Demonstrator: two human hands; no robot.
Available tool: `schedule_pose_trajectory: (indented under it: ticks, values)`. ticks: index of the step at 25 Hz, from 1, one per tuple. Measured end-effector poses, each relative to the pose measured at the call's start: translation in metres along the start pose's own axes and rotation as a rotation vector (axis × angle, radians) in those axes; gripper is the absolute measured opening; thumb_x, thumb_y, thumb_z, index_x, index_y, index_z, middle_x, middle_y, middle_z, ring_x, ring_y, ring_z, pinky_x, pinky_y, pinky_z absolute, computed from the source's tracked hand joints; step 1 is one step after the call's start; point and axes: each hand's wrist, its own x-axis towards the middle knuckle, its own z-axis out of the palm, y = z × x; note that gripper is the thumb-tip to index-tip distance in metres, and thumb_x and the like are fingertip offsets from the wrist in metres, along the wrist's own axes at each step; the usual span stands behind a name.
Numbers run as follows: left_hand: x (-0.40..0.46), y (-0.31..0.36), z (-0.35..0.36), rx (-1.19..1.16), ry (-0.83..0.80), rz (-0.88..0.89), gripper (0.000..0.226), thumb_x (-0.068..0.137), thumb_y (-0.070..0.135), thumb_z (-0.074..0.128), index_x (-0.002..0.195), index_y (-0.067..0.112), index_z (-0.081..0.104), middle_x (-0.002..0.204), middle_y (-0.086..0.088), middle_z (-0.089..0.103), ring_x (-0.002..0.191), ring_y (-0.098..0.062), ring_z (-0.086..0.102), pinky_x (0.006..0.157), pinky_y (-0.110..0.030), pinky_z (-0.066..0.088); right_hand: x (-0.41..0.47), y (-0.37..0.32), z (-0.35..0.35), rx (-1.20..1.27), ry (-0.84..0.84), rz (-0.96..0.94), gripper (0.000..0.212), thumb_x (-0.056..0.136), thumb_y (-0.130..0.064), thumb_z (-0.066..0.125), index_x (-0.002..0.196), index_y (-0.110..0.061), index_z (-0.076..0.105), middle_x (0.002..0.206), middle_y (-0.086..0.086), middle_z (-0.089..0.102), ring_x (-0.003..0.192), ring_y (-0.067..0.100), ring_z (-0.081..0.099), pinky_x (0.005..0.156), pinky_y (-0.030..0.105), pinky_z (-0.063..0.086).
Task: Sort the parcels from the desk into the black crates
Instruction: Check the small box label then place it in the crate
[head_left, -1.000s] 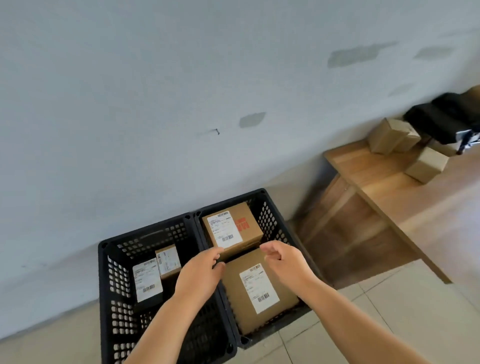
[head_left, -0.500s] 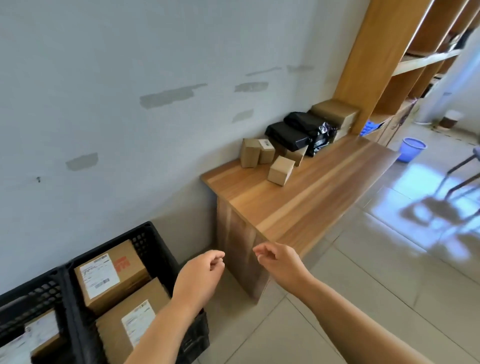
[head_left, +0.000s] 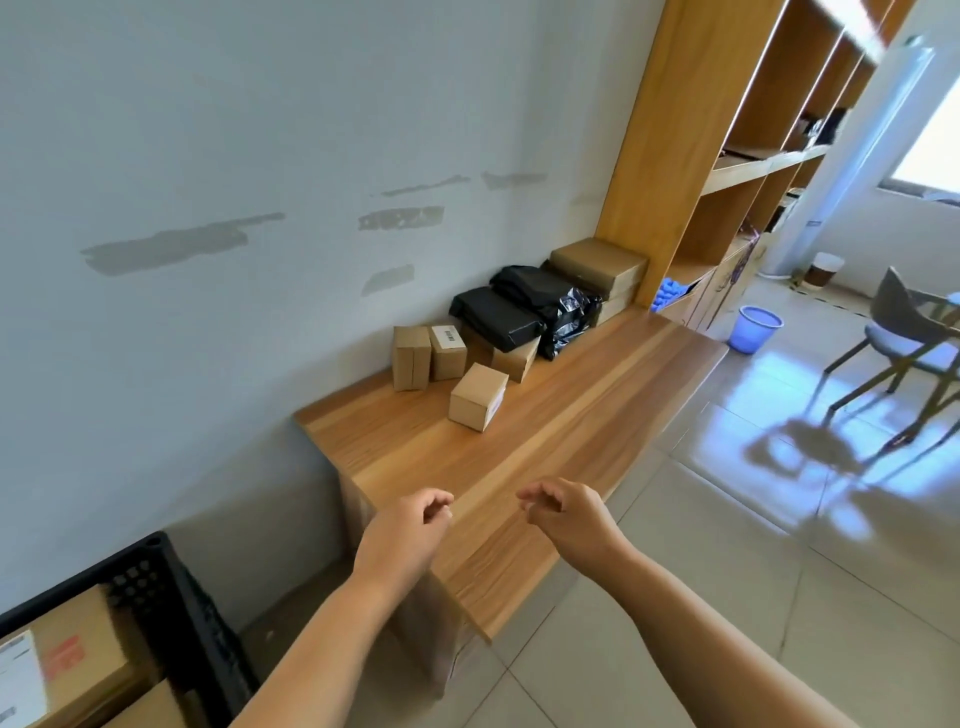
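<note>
My left hand (head_left: 410, 532) and my right hand (head_left: 569, 514) hover empty over the near end of the wooden desk (head_left: 519, 452), fingers loosely curled. Further along the desk lie the parcels: a small cardboard box (head_left: 478, 396) standing apart, two small boxes (head_left: 426, 356) by the wall, black plastic mailers (head_left: 524, 312) on a cardboard box, and stacked flat boxes (head_left: 597, 265) at the far end. One black crate (head_left: 182, 618) shows at the bottom left with labelled cardboard parcels (head_left: 62, 670) inside.
A tall wooden shelf unit (head_left: 727, 156) stands at the desk's far end. A blue bucket (head_left: 756, 328) sits on the tiled floor beyond it, and a grey chair (head_left: 904, 338) stands at the right.
My view has swung right from the crates to the desk. Both empty hands left the crate and now hang over the desk's near end.
</note>
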Motion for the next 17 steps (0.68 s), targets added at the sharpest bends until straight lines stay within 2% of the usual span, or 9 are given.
schedule_pose_trajectory:
  ticks: [2,5,8,10,13,15,17]
  values:
    - [0.037,0.008,0.005,-0.032,-0.011,-0.010,0.026,0.095,0.033,0.050,0.119,0.029,0.061,0.092,0.025,0.056,0.080,0.015,0.051,0.057,-0.003,0.037,0.033,0.001,-0.018,-0.016,0.001,0.007,0.022,0.091,-0.019,0.055,0.095,-0.038,0.063,0.095,-0.015,0.066,0.086,0.002,0.064,0.074,0.017,0.052]
    - [0.094,0.015,0.005,-0.050,-0.003,-0.031,0.024,0.095,0.032,0.051,0.117,0.030,0.061,0.100,0.019,0.062,0.083,0.007,0.056,0.061,-0.006,0.039,0.090,-0.002,-0.039,-0.040,-0.010,0.012,0.019,0.092,-0.020,0.055,0.101,-0.034,0.064,0.096,-0.015,0.066,0.087,0.008,0.065,0.074,0.019,0.053]
    - [0.139,0.015,0.004,-0.043,0.013,-0.044,0.020,0.095,0.033,0.051,0.113,0.037,0.059,0.090,0.023,0.062,0.071,0.004,0.062,0.056,-0.013,0.048,0.139,0.000,-0.052,-0.028,-0.028,0.026,0.022,0.091,-0.019,0.055,0.105,-0.034,0.063,0.096,-0.013,0.066,0.086,0.013,0.066,0.071,0.022,0.054]
    - [0.155,0.014,0.006,-0.047,0.018,-0.063,0.016,0.095,0.033,0.052,0.107,0.041,0.057,0.086,0.022,0.063,0.072,-0.003,0.064,0.063,-0.023,0.056,0.164,0.003,-0.054,-0.018,-0.055,0.033,0.025,0.090,-0.019,0.054,0.111,-0.032,0.062,0.097,-0.009,0.067,0.087,0.012,0.066,0.073,0.025,0.055]
    - [0.177,0.008,0.011,-0.060,0.041,-0.105,0.016,0.094,0.033,0.052,0.107,0.041,0.058,0.091,0.022,0.063,0.082,-0.003,0.064,0.075,-0.029,0.055,0.206,0.010,-0.055,-0.029,-0.112,0.025,0.029,0.089,-0.020,0.053,0.115,-0.032,0.060,0.098,-0.008,0.067,0.089,0.012,0.065,0.076,0.027,0.054]
    - [0.191,0.005,0.015,-0.069,0.078,-0.164,0.016,0.095,0.033,0.052,0.107,0.040,0.059,0.088,0.021,0.063,0.081,-0.011,0.066,0.072,-0.031,0.056,0.238,0.016,-0.056,-0.028,-0.152,0.023,0.028,0.089,-0.021,0.052,0.112,-0.034,0.060,0.098,-0.006,0.068,0.089,0.015,0.065,0.077,0.030,0.055]
    - [0.205,0.003,0.021,-0.070,0.113,-0.229,0.015,0.095,0.032,0.052,0.106,0.040,0.058,0.087,0.020,0.063,0.074,-0.012,0.066,0.065,-0.030,0.055,0.270,0.025,-0.055,-0.037,-0.213,0.021,0.027,0.088,-0.021,0.051,0.110,-0.035,0.060,0.096,-0.006,0.068,0.089,0.016,0.065,0.078,0.032,0.055]
